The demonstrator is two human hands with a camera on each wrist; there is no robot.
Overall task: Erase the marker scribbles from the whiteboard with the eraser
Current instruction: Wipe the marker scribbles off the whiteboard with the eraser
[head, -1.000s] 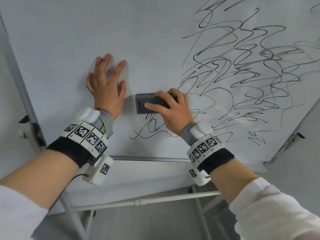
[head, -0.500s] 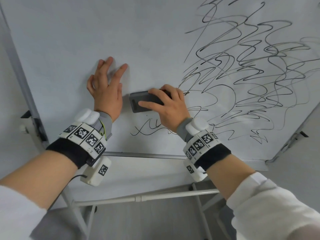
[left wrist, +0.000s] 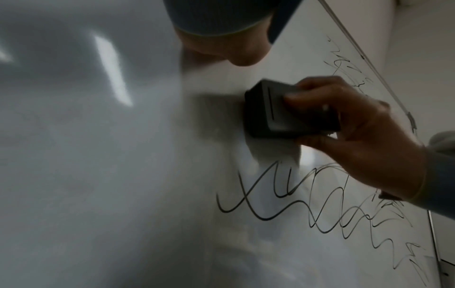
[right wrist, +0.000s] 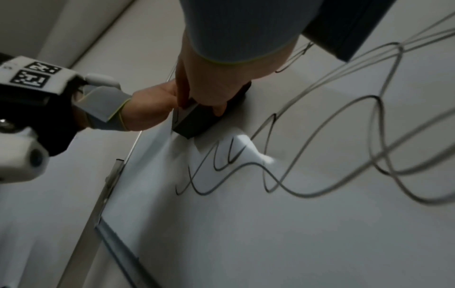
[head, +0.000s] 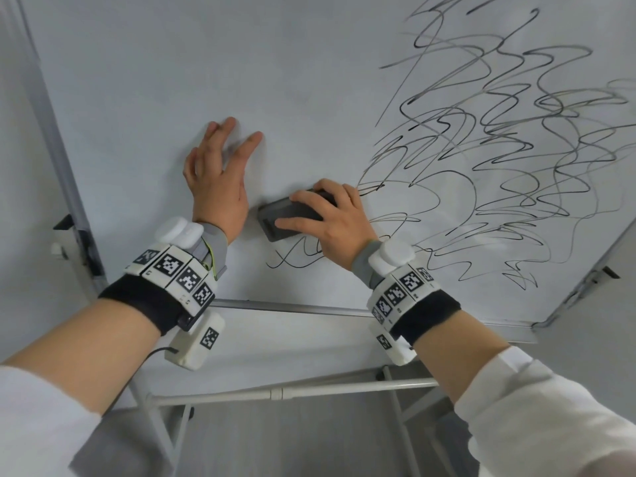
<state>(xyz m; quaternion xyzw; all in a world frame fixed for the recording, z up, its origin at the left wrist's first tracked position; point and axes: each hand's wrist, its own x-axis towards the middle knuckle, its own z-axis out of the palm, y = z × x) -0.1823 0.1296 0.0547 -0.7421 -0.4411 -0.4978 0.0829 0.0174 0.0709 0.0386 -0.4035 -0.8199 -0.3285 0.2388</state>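
Observation:
A dark grey eraser [head: 290,216] [left wrist: 283,111] [right wrist: 199,118] lies flat against the whiteboard [head: 137,80] at the left edge of the black marker scribbles [head: 499,149]. My right hand [head: 330,218] grips it, fingers curled over its top and thumb along its lower side. A short wavy scribble [head: 296,259] [left wrist: 270,198] [right wrist: 221,171] runs just below the eraser. My left hand [head: 220,177] rests flat on bare board just left of the eraser, fingers spread and straight. In the left wrist view only the heel of the left hand [left wrist: 234,50] shows.
The board's metal frame runs along the bottom [head: 292,306] and down the left side [head: 51,132]. White stand tubes [head: 282,394] cross below the board. The board's lower right corner [head: 550,318] sits near my right forearm.
My right hand has slid the eraser a little left and tilted it, its left end now lower. The left hand has stayed pressed on the board. The view has shifted slightly.

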